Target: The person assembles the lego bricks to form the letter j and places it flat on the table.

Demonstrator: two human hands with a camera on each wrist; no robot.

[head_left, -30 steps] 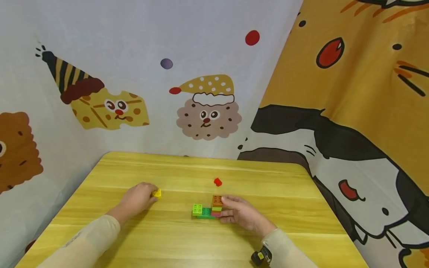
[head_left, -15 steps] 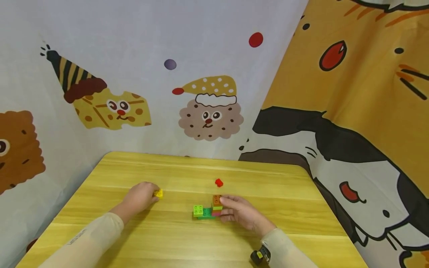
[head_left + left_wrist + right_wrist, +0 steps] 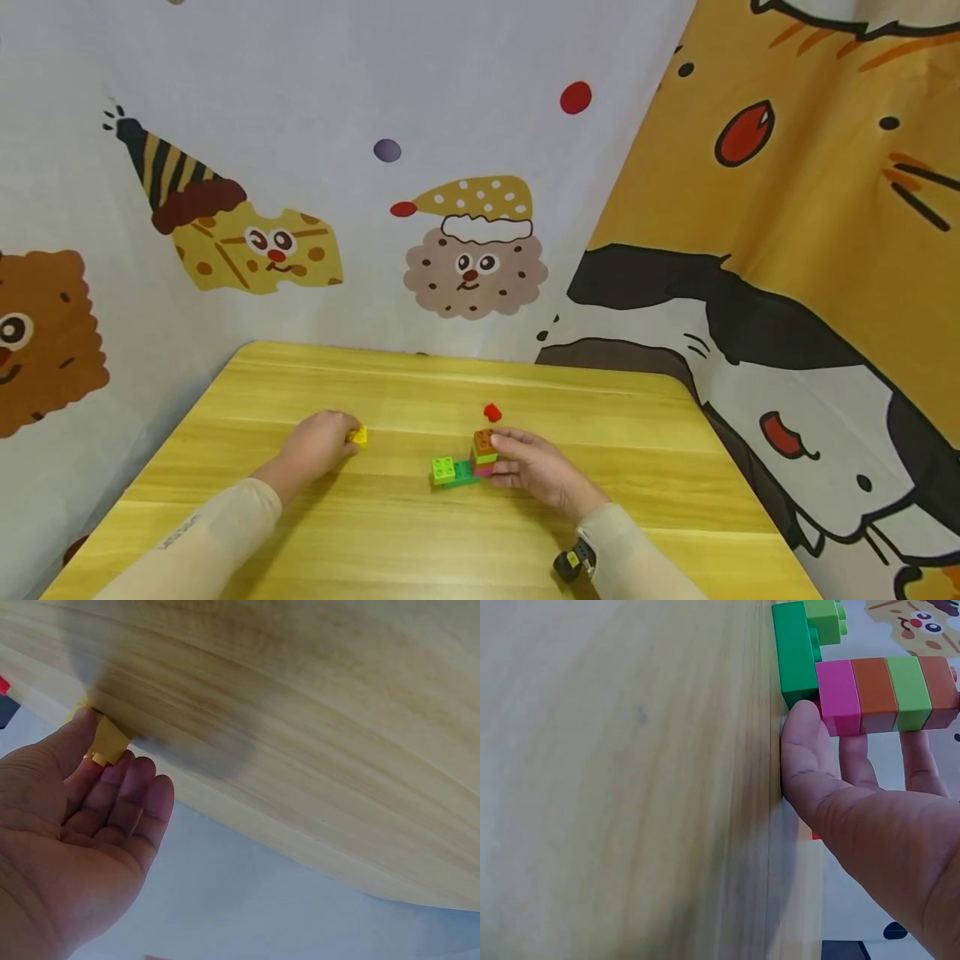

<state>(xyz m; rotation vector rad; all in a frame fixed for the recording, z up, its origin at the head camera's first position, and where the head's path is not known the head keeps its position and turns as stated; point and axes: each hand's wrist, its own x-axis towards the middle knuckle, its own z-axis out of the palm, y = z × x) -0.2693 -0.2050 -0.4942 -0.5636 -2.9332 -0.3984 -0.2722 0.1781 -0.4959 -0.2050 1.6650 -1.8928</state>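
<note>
1. My left hand (image 3: pixel 318 446) pinches a small yellow plastic block (image 3: pixel 361 436) with thumb and fingers. It is close to the table; I can't tell if it touches.
2. My right hand (image 3: pixel 542 467) has its fingers against the right side of a tall tower of plastic blocks (image 3: pixel 483 454). I can't tell if they really grip it.
3. The tower goes up in colours — pink at the bottom, then orange-brown, light green, and orange-brown on top.
4. It stands on one end of a long dark green plastic block (image 3: pixel 463 473). A bumpy light green plastic block (image 3: pixel 443 469) sits on the other end.
5. A little red plastic block (image 3: pixel 492 412) lies behind the tower, on the yellow wooden table (image 3: pixel 375 533).
</note>
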